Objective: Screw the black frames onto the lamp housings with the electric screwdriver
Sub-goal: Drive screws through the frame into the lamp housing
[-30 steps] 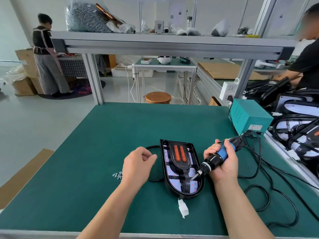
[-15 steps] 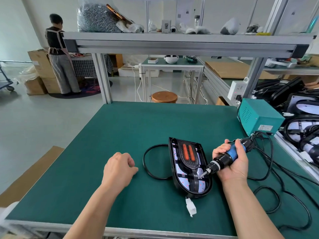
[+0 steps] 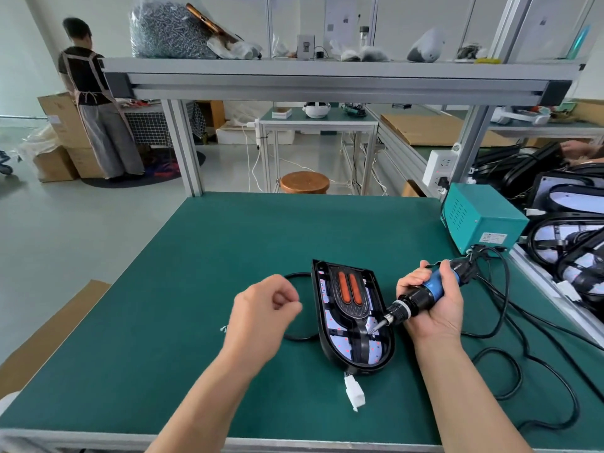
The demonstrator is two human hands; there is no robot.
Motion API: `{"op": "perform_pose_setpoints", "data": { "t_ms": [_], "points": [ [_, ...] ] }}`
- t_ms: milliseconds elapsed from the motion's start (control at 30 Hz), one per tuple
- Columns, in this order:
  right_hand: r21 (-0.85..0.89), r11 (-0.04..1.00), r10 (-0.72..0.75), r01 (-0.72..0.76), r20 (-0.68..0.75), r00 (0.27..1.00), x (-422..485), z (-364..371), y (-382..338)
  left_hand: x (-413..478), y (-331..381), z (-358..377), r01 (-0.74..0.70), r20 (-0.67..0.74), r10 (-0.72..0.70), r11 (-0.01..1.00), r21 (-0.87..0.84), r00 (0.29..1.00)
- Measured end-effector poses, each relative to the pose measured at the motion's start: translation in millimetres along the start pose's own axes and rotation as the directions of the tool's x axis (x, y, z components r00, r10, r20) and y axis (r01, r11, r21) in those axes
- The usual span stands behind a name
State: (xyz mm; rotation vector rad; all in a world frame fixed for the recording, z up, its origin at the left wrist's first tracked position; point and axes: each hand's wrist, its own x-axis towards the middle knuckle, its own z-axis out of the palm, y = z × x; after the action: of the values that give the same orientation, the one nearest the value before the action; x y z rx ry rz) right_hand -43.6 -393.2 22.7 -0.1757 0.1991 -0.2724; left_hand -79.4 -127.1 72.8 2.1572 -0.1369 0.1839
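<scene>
Gripping the screwdriver (image 3: pixel 421 294) in a full fist, R hand (image 3: pixel 436 304) is angling its bit at the black frame (image 3: pixel 354 308) inside the lamp housing (image 3: pixel 322 333), mid bench (image 3: pixel 228 256). L hand (image 3: pixel 264 308) is hovering beside it, curled, no screw visible. Prob. best: straightening the bit, bracing housing w/ L hand.

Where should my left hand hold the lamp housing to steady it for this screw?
Probably the long left rim, about midway, coming from the left. The lamp housing lies flat, rounded end toward you, and the electric screwdriver in the right hand works on its right side, so the left hand would be clear there. Mind the black cable beside that rim.
</scene>
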Motion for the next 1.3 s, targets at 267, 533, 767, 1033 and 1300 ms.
{"op": "perform_pose_setpoints", "data": {
  "t_ms": [267,533,767,1033,1300],
  "points": [
    [0.11,0.993,-0.031,0.034,-0.027,0.999,2.9,-1.1,-7.7,-30.8,40.8,56.6,-0.182,0.141,0.19,0.981,-0.071,0.972],
    [0.113,0.993,-0.034,0.038,-0.041,0.999,1.8,-0.5,-7.2,-32.6,41.8,73.2,-0.256,0.091,0.255,0.967,-0.009,0.963],
    [0.07,0.997,-0.036,0.038,-0.025,0.999,-1.0,1.6,-5.4,-32.9,45.6,78.0,-0.26,0.087,0.259,0.966,0.003,0.962],
    [-0.002,0.998,-0.068,0.068,-0.025,0.997,-6.0,7.2,-4.7,-34.0,46.5,81.1,-0.335,0.114,0.32,0.929,0.16,0.941],
    [-0.071,0.99,-0.124,0.12,-0.046,0.991,-13.8,18.7,-4.8,-27.0,43.4,77.0,-0.371,0.166,0.344,0.912,0.174,0.924]
  ]
}}
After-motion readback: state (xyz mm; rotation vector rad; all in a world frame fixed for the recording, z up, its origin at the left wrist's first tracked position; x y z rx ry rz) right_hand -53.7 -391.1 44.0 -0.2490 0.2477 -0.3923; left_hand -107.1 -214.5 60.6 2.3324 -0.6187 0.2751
